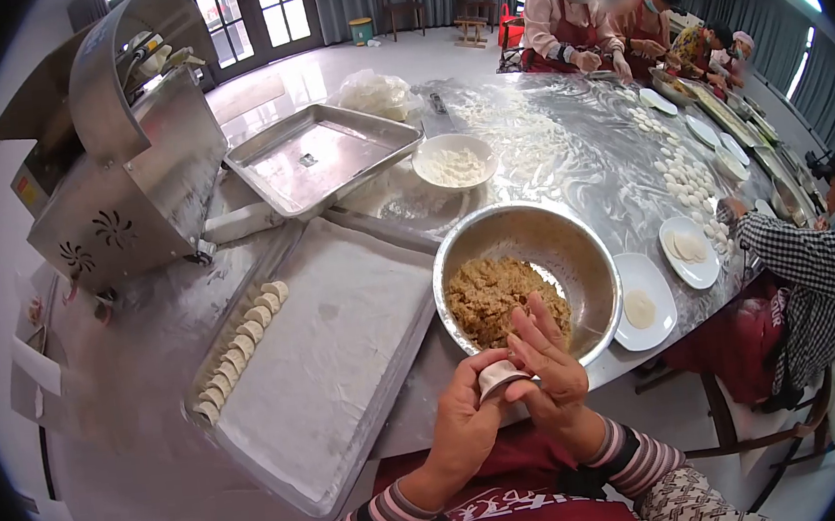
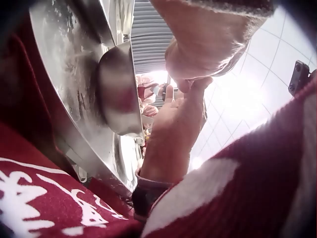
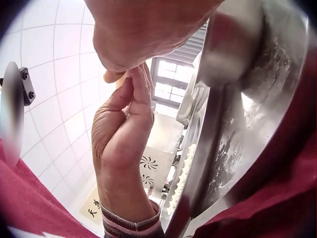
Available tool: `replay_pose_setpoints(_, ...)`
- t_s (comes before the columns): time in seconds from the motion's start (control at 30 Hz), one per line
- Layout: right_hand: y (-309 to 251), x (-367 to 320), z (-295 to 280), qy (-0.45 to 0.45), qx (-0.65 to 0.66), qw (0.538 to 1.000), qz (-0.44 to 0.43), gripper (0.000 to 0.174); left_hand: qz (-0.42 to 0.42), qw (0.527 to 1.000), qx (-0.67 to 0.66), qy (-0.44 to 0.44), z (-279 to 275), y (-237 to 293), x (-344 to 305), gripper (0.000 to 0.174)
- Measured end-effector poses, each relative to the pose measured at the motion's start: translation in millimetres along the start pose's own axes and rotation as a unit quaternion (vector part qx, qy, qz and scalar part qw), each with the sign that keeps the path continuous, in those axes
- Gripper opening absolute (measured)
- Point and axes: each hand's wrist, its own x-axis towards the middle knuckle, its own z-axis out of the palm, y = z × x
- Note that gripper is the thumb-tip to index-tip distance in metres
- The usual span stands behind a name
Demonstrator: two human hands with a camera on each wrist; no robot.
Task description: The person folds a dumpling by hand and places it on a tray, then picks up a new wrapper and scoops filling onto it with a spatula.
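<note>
Over the near rim of a steel bowl [image 1: 605,333], both hands work on a pale dumpling [image 1: 501,377] with a rounded dough edge. My left hand [image 1: 466,419] holds it from the left, thumb and fingers bent about it. On the other side my right hand [image 1: 552,378] pinches the edge near the thumb, while its other fingers point up and away. Brown minced filling [image 1: 497,298] fills much of the bowl just beyond the hands. In the right wrist view the left hand [image 3: 126,129] shows curled fingers, and the dumpling is hidden there.
Left of the bowl lies a floured tray [image 1: 336,349] with a row of dumplings [image 1: 245,347]. A white plate [image 1: 660,328] bears a dough wrapper [image 1: 639,308]. Behind are a flour bowl [image 1: 475,177], a metal tray [image 1: 327,154] and a steel machine [image 1: 129,188]. Several people work across the table.
</note>
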Motion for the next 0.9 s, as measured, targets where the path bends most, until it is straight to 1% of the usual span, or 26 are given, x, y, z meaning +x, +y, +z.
replay_pose_setpoints(0.07,2,-2,-1,0.03,-0.009,0.999,-0.007,0.035,0.02,1.0,0.02,-0.004,1,2,1,0.033)
replay_pose_setpoints(0.1,4,-3,-2,0.03,-0.01,0.999,-0.008,0.035,0.021,1.0,0.019,-0.004,3,2,1,0.033)
replay_pose_setpoints(0.17,8,-5,-2,0.012,-0.043,0.999,-0.015,0.033,-0.02,1.0,-0.009,-0.006,6,3,0,0.038)
replay_pose_setpoints(0.2,8,-6,-3,0.011,-0.043,0.999,-0.015,0.033,-0.02,1.0,-0.01,-0.006,6,2,-1,0.038)
replay_pose_setpoints(0.27,9,-4,-5,0.008,-0.051,0.999,-0.014,0.03,-0.049,0.997,-0.046,-0.032,4,5,1,0.045)
replay_pose_setpoints(0.3,8,-3,-5,0.007,-0.051,0.999,-0.017,0.03,-0.046,0.997,-0.046,-0.032,2,6,1,0.045)
replay_pose_setpoints(0.37,7,-3,-6,0.035,0.026,0.999,0.003,0.025,-0.059,0.989,-0.105,-0.087,-1,7,1,0.051)
replay_pose_setpoints(0.4,8,-5,-7,0.032,0.027,0.999,0.004,0.025,-0.059,0.989,-0.107,-0.085,-1,7,1,0.051)
replay_pose_setpoints(0.47,14,-10,-9,0.008,0.093,0.995,0.042,0.027,-0.106,0.975,-0.172,-0.096,0,7,2,0.054)
replay_pose_setpoints(0.5,15,-10,-11,0.005,0.091,0.995,0.043,0.027,-0.104,0.974,-0.176,-0.095,-1,7,3,0.054)
replay_pose_setpoints(0.57,16,-11,-11,-0.003,0.126,0.991,0.053,0.028,-0.095,0.962,-0.219,-0.134,-6,7,5,0.064)
replay_pose_setpoints(0.6,15,-10,-12,-0.008,0.126,0.991,0.053,0.028,-0.093,0.962,-0.222,-0.131,-8,9,6,0.064)
replay_pose_setpoints(0.67,10,-8,-13,-0.003,0.177,0.981,0.079,0.029,-0.129,0.963,-0.189,-0.143,-10,12,7,0.076)
replay_pose_setpoints(0.7,11,-7,-15,-0.008,0.177,0.981,0.082,0.029,-0.129,0.963,-0.194,-0.139,-11,12,7,0.076)
replay_pose_setpoints(0.77,13,-5,-20,-0.073,0.168,0.981,0.069,0.029,-0.149,0.958,-0.187,-0.156,-13,12,8,0.081)
replay_pose_setpoints(0.8,14,-6,-20,-0.075,0.167,0.98,0.071,0.029,-0.149,0.958,-0.19,-0.155,-15,9,8,0.081)
replay_pose_setpoints(0.87,19,-9,-18,-0.074,0.216,0.97,0.084,0.028,-0.158,0.936,-0.269,-0.164,-18,3,9,0.059)
replay_pose_setpoints(0.9,19,-9,-18,-0.076,0.216,0.97,0.086,0.028,-0.158,0.935,-0.272,-0.163,-18,3,8,0.059)
